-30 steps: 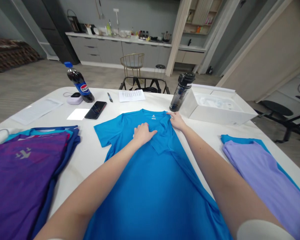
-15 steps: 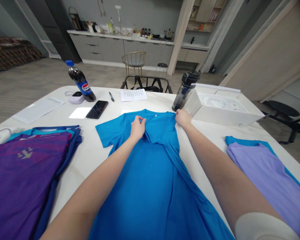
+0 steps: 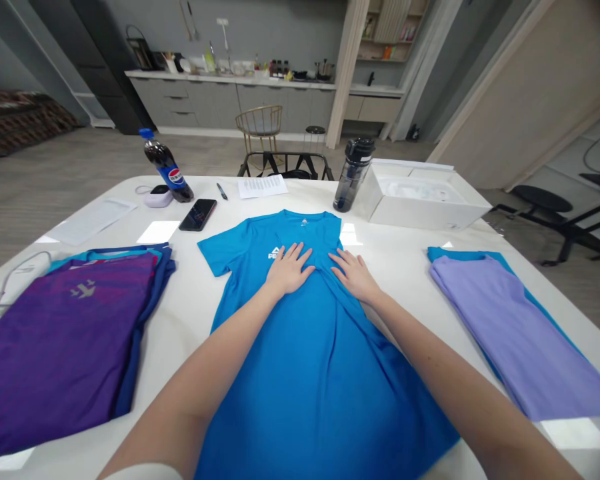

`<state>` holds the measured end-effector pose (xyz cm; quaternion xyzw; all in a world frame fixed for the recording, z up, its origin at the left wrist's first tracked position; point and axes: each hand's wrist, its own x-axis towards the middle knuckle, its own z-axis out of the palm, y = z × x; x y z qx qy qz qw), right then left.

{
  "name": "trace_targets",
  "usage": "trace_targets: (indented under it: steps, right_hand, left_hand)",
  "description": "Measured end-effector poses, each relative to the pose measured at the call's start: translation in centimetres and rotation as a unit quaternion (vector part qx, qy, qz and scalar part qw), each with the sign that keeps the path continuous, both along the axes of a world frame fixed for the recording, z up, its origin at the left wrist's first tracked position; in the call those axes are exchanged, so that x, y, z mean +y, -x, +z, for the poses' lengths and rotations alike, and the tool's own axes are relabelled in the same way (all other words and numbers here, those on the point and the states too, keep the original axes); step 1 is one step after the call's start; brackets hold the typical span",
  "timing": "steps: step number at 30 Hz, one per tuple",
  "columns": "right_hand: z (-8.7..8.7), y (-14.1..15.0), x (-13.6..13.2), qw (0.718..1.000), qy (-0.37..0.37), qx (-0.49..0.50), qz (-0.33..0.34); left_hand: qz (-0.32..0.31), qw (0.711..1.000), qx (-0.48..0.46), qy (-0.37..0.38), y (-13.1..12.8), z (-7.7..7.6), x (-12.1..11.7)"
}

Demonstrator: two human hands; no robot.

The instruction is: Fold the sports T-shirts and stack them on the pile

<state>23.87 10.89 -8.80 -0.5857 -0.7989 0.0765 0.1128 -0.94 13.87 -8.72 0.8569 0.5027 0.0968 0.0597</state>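
A blue T-shirt (image 3: 290, 373) lies front up on the white table, its collar at the far end and its left sleeve spread outward. On the right side no sleeve sticks out, and creases run down from the chest. My left hand (image 3: 289, 270) rests flat on the chest, fingers spread, just beside a white logo that it partly covers. My right hand (image 3: 355, 275) lies open on the shirt's right edge below the shoulder, fingers apart. Neither hand grips the cloth.
Folded shirts, purple on top (image 3: 70, 347), lie at left; a lilac garment (image 3: 510, 333) over blue cloth lies at right. Farther back stand a cola bottle (image 3: 167, 167), a phone (image 3: 199, 215), a pen (image 3: 222, 191), paper (image 3: 263, 187), a dark water bottle (image 3: 353, 177) and a white box (image 3: 425, 213).
Both hands have let go of the shirt's upper part and moved down onto the chest, fingers now spread flat. The folded-over right part lies opened out, and the chest logo shows.
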Motion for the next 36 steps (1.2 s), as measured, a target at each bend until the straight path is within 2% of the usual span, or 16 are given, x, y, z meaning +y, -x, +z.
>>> trace_targets:
  steps: [3,5,8,10,13,16,19,23,25,27,28,32,36]
  right_hand:
    - [-0.2,-1.6,-4.8,0.999,0.0,0.049,-0.004]
    - [0.4,-2.3,-7.8,0.995,-0.012,0.097,-0.006]
    - [2.2,-2.6,-12.4,0.991,-0.023,0.129,-0.015]
    - [3.5,-2.7,-15.3,0.996,-0.009,0.087,-0.032]
    - [5.3,-3.2,-19.2,0.995,0.046,-0.021,-0.086]
    - [6.8,-4.5,-22.4,0.98,0.12,-0.106,-0.115]
    - [9.2,-5.4,-25.3,0.976,0.149,-0.116,-0.105]
    - [13.5,-4.2,-29.1,0.986,0.096,-0.059,-0.122]
    - [14.8,-2.7,-31.0,0.993,0.051,-0.02,-0.107]
    - [14.8,-0.8,-32.5,0.997,0.009,0.014,-0.073]
    - [14.3,0.1,-33.2,0.998,-0.006,0.029,-0.056]
    - [10.1,3.2,-35.3,0.996,-0.038,0.078,-0.009]
    - [6.5,5.2,-36.9,0.992,-0.083,0.098,-0.002]
  left_hand:
    - [0.002,1.0,0.012,0.0,0.1,0.4,0.1]
    - [-0.004,1.0,0.017,-0.025,0.0,1.1,-0.3]
    - [-0.09,0.991,0.027,-0.097,-0.7,2.5,-2.0]
    - [-0.162,0.978,0.039,-0.129,-1.7,3.4,-3.6]
    - [-0.206,0.967,0.049,-0.14,-3.6,4.2,-6.2]
    - [-0.208,0.967,0.051,-0.138,-5.3,4.4,-8.2]
    - [-0.19,0.971,0.057,-0.136,-6.3,4.5,-9.2]
    - [-0.148,0.98,0.044,-0.126,-6.6,4.9,-9.8]
    - [-0.107,0.987,0.025,-0.118,-6.3,5.1,-10.4]
    - [-0.088,0.989,0.012,-0.116,-5.7,5.3,-11.8]
    - [-0.1,0.988,0.009,-0.118,-5.3,5.3,-12.8]
    - [-0.23,0.965,0.0,-0.123,-3.2,5.1,-18.8]
    - [-0.314,0.942,-0.004,-0.12,-1.4,4.7,-25.3]
